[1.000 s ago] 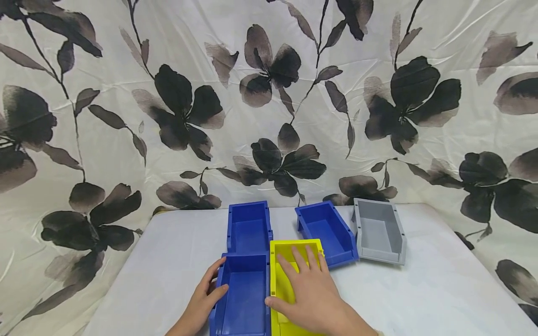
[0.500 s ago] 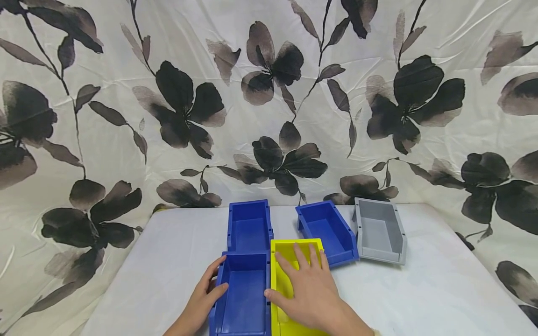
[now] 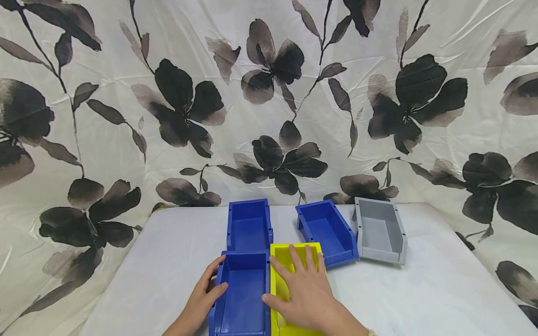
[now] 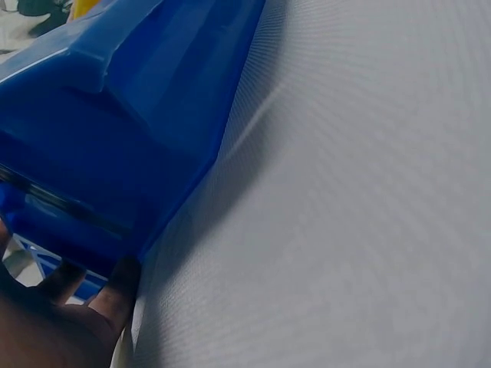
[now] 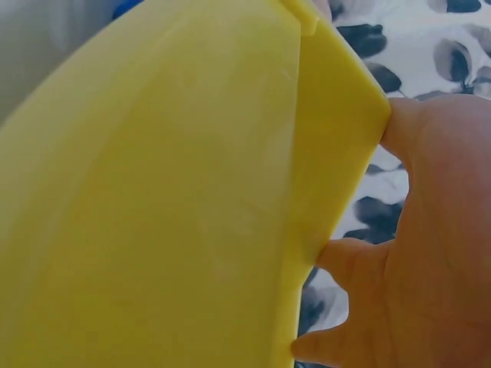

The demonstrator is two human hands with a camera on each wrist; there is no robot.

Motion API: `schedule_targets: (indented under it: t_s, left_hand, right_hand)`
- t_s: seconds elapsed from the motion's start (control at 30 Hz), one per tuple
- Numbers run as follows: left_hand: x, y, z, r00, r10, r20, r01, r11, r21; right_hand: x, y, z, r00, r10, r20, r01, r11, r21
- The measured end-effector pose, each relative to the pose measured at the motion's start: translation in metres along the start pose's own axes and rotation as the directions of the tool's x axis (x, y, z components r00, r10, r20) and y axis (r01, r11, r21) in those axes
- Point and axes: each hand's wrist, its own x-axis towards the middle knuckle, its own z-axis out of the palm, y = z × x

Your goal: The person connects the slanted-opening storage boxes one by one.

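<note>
A blue storage bin (image 3: 245, 298) stands front centre in the head view. My left hand (image 3: 197, 298) grips its left wall, thumb over the rim and fingers outside. In the left wrist view the blue bin's side (image 4: 153, 115) rises above the white cloth, with my left fingers (image 4: 115, 295) against its far end. Right beside it is a yellow storage bin (image 3: 281, 285). My right hand (image 3: 311, 298) lies spread across its top, fingers fairly straight, thumb by its left rim. In the right wrist view, fingertips touch the yellow bin's edge (image 5: 330, 138).
Behind the front blue bin stands another blue bin (image 3: 250, 226). A third blue bin (image 3: 328, 231), set at an angle, and a grey bin (image 3: 379, 228) stand at the back right. White cloth (image 3: 420, 298) covers the table; a floral curtain (image 3: 336, 116) hangs behind.
The yellow bin has slid slightly toward me along the blue bin, and my right hand has shifted a little left with it. My left hand keeps its place on the blue bin.
</note>
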Motion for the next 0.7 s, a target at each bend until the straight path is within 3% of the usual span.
schedule_targets:
  t_s: [0.33, 0.7]
  left_hand:
    - [0.0, 0.002, -0.001, 1.0, 0.016, -0.009, -0.016, 1.0, 0.006]
    - [0.0, 0.002, -0.001, 1.0, 0.006, -0.007, -0.006, 0.999, 0.037]
  right_hand:
    - [0.003, 0.002, 0.0, 1.0, -0.021, 0.007, 0.021, 0.999, -0.03]
    - [0.005, 0.013, -0.002, 0.996, -0.065, 0.064, 0.063, 0.998, 0.026]
